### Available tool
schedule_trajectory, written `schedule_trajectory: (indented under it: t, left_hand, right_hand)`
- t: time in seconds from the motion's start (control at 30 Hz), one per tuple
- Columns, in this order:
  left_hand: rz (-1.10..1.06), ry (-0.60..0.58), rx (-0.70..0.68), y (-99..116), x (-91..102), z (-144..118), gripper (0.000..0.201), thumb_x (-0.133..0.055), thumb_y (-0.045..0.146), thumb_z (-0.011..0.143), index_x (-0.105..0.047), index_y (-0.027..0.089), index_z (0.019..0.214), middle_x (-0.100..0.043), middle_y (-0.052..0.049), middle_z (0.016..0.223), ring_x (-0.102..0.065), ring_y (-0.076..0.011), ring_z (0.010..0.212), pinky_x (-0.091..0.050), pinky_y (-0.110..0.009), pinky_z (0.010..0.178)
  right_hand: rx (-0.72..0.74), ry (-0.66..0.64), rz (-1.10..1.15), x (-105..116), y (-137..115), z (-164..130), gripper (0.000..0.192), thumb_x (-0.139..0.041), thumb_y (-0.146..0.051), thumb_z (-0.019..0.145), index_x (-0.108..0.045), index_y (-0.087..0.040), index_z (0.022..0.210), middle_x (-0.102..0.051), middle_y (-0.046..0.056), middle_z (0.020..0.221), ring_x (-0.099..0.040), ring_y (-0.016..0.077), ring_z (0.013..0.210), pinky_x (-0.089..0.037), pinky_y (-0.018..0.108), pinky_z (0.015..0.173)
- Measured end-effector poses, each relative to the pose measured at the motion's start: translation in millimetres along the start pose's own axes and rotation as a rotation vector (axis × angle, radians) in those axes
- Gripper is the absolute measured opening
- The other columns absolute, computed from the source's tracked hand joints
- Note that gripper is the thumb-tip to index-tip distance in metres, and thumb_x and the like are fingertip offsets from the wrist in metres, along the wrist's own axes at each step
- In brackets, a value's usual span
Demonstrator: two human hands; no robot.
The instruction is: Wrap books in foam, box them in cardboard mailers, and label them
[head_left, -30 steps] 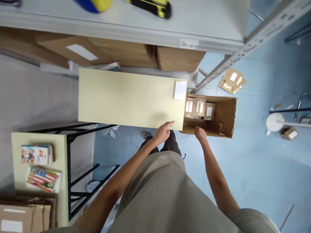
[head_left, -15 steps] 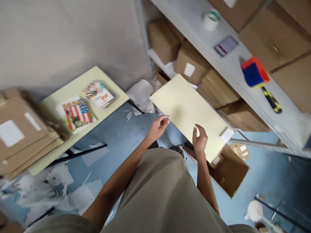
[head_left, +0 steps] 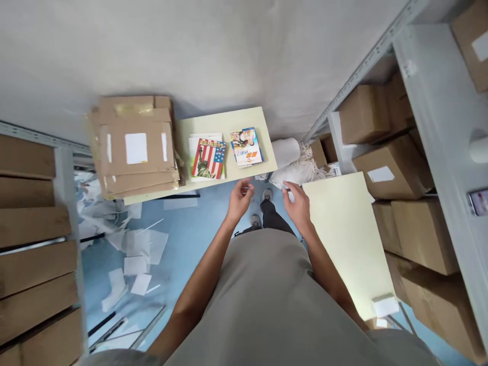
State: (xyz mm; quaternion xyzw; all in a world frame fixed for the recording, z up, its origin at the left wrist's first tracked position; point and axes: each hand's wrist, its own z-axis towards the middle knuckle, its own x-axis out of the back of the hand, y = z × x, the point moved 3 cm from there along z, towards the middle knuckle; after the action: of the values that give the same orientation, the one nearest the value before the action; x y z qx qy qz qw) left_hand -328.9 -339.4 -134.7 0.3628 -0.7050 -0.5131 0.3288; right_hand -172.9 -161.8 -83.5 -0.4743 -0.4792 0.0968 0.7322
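Observation:
My left hand (head_left: pixel 240 201) is held just in front of the pale yellow table (head_left: pixel 232 120), fingers loosely curled and apart, holding nothing. To its right, my right hand (head_left: pixel 298 204) is also empty, its thumb and fingers apart, near the left edge of a second pale yellow tabletop (head_left: pixel 339 218). On the first table lies a stack with a flag-and-statue cover magazine (head_left: pixel 209 158) on top. Beside that rests a smaller pile topped by a white, blue and orange illustrated book (head_left: pixel 247 147). Neither hand touches the books.
Flattened cardboard boxes (head_left: pixel 136 147) are stacked on the table's left end. Shelves with cartons stand at left (head_left: pixel 38 223) and right (head_left: pixel 406 168). Loose papers (head_left: pixel 141 249) litter the blue floor. A small white block (head_left: pixel 385 306) sits on the right tabletop; white sacks (head_left: pixel 292 170) lie between the tables.
My view has turned left, so the table with books now lies ahead and the bare tabletop has shifted to my right. Both hands stay empty and now hover before the books' table.

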Motion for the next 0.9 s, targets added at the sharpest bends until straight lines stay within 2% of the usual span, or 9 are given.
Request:
schedule_trajectory:
  t: [0.1,0.23,0.37,0.5,0.6,0.7,0.8,0.9]
  left_hand:
    - [-0.004,0.094,-0.005,5,26.3,28,0.046,-0.079,0.055,0.095,-0.075,0.019,0.123,-0.059,0.004,0.074,-0.066,-0.0161,0.069,-0.061,-0.030,0.073]
    - [0.007,0.241,0.025,7,55.1,51,0.055,-0.079,0.065,0.094,-0.075,0.020,0.124,-0.061,0.003,0.077,-0.073,-0.0194,0.075,-0.065,-0.034,0.076]
    - [0.001,0.362,0.117,-4,66.5,63,0.057,-0.074,0.069,0.095,-0.072,0.020,0.123,-0.064,0.001,0.078,-0.077,-0.0232,0.081,-0.069,-0.041,0.082]
    - [-0.008,0.415,0.191,-18,73.8,75,0.052,-0.071,0.066,0.095,-0.069,0.020,0.120,-0.066,-0.001,0.082,-0.079,-0.0247,0.083,-0.070,-0.046,0.086]
    - [-0.007,0.419,0.234,-28,90.7,90,0.043,-0.067,0.055,0.097,-0.068,0.020,0.122,-0.068,-0.004,0.090,-0.081,-0.0260,0.088,-0.071,-0.050,0.091]
    - [0.063,0.374,0.283,-41,117.9,113,0.040,-0.063,0.038,0.097,-0.067,0.019,0.131,-0.074,-0.013,0.116,-0.082,-0.0297,0.105,-0.069,-0.053,0.100]
    - [0.292,0.323,0.337,-54,149.1,140,0.048,-0.063,0.028,0.094,-0.066,0.016,0.140,-0.069,-0.023,0.146,-0.076,-0.0373,0.130,-0.064,-0.058,0.113]
    - [0.563,0.239,0.310,-64,175.1,167,0.054,-0.065,0.026,0.095,-0.065,0.010,0.146,-0.063,-0.028,0.154,-0.066,-0.0429,0.146,-0.054,-0.060,0.126]
  right_hand:
    - [0.098,-0.103,0.013,-28,-4,47,0.039,-0.052,-0.043,0.117,-0.080,-0.023,0.135,-0.083,0.016,0.136,-0.078,0.0302,0.131,-0.062,0.049,0.118]
    - [0.152,-0.263,0.063,-59,-7,99,0.037,-0.053,-0.039,0.116,-0.080,-0.022,0.135,-0.084,0.015,0.134,-0.079,0.0298,0.128,-0.064,0.046,0.115]
    - [0.135,-0.406,0.110,-88,-3,139,0.034,-0.056,-0.034,0.114,-0.081,-0.023,0.135,-0.085,0.013,0.136,-0.080,0.0291,0.129,-0.064,0.044,0.114]
    - [0.069,-0.521,0.119,-119,1,164,0.031,-0.059,-0.030,0.112,-0.082,-0.022,0.132,-0.085,0.013,0.135,-0.083,0.0290,0.122,-0.064,0.044,0.112]
    - [0.013,-0.608,0.139,-143,-1,171,0.030,-0.061,-0.029,0.112,-0.081,-0.022,0.133,-0.086,0.013,0.134,-0.084,0.0272,0.118,-0.065,0.040,0.110]
    - [-0.067,-0.724,0.146,-172,-6,172,0.032,-0.061,-0.027,0.112,-0.078,-0.021,0.138,-0.086,0.012,0.134,-0.085,0.0247,0.114,-0.065,0.037,0.107]
    - [-0.142,-0.851,0.064,-207,-12,173,0.031,-0.064,-0.026,0.111,-0.076,-0.021,0.139,-0.086,0.011,0.134,-0.086,0.0252,0.114,-0.064,0.036,0.105]
    - [-0.205,-0.928,-0.079,-243,-19,179,0.027,-0.066,-0.029,0.111,-0.077,-0.022,0.134,-0.085,0.011,0.137,-0.084,0.0274,0.120,-0.062,0.034,0.103]
